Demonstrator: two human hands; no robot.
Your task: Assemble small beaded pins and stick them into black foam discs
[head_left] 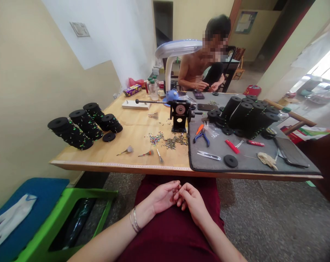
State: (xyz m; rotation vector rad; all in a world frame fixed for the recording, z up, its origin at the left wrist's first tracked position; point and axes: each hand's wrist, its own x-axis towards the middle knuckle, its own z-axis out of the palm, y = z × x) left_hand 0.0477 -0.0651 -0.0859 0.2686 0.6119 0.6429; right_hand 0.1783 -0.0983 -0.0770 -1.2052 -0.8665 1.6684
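Left hand (162,198): thumb and finger nearly closed on a tiny piece (179,185), before the desk (134,134) | right hand (193,200): curled, equally near, hold unclear | piece's long axis: we cannot tell

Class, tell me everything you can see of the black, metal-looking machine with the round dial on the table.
The black, metal-looking machine with a round dial stands upright on the light wooden tabletop, just beside the grey mat. The dial is reddish-brown, its markings too small to read, with a pale oval below it. A long, thin dark rod with a knobbed end juts toward the picture's left; a shorter dark handle sticks out right.
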